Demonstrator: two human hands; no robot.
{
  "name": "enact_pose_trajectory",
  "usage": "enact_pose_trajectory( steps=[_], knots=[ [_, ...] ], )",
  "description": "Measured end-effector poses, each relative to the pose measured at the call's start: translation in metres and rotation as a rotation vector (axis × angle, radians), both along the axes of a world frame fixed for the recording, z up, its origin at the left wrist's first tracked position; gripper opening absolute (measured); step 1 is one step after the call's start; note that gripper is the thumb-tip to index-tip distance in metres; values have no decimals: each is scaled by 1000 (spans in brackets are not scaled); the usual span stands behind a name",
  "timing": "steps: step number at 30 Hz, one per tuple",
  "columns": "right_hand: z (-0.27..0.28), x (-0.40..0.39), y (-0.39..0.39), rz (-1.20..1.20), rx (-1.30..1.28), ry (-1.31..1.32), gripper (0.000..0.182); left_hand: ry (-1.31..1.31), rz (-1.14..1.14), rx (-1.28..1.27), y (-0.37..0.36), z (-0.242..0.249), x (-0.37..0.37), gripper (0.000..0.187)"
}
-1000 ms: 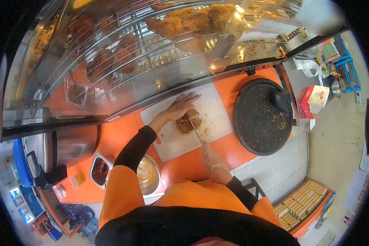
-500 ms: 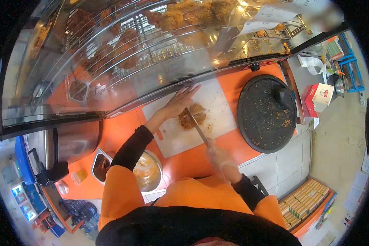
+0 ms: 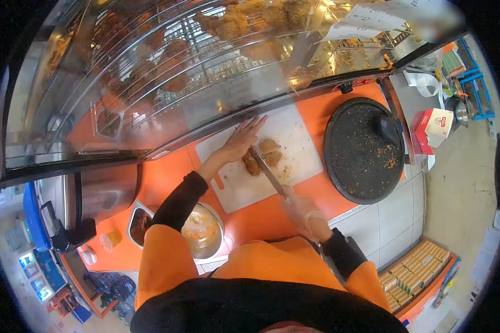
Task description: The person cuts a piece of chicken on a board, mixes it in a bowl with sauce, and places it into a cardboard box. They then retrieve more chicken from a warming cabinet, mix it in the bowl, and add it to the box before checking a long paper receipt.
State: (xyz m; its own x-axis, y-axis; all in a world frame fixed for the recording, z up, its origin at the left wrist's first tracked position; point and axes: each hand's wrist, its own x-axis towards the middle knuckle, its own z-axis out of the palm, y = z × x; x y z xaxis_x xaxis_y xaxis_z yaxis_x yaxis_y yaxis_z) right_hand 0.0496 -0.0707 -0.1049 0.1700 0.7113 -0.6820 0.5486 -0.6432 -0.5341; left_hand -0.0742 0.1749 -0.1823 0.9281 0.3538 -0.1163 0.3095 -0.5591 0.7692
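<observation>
On a white cutting board (image 3: 297,139) lies browned, breaded food, cut into pieces. One breaded piece (image 3: 270,146) sits to the right of the knife blade and another browned piece (image 3: 251,165) to its left, with crumbs around them. My right hand (image 3: 299,210), in a clear glove, is closed around the handle of a knife (image 3: 269,176); its blade rests between the pieces, tip toward my left hand. My left hand (image 3: 243,137) lies with its fingers stretched out over the board's upper left, close to the knife tip and holding nothing.
A glass display case (image 3: 178,100) with racks of fried food borders the board's far side. At right lies a round dark tray (image 3: 355,161) with crumbs. A metal bowl (image 3: 203,233), a small metal container (image 3: 140,222) and a large steel pot (image 3: 105,191) stand at left.
The pieces have come further apart around the blade, and the knife has shifted slightly. My right hand is a little lower and further right; my left hand has barely moved.
</observation>
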Motion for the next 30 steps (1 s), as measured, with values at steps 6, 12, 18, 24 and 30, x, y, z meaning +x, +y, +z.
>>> enact_pose_trajectory(
  steps=[6,12,18,24,30],
  knots=[
    [-28,-21,-9,248,113,-173,32,8,-6,117,-3,0,-20,59],
    [-30,-24,3,231,-75,-83,43,50,-4,16,0,-4,-20,62],
    [-25,-29,21,245,-130,-29,46,108,-6,-5,3,-17,-28,66],
    [-77,-46,3,167,-27,24,46,158,-69,156,2,5,-20,69],
    [-149,-55,-40,147,848,-151,43,54,-38,229,-5,-6,-29,71]
  ],
)
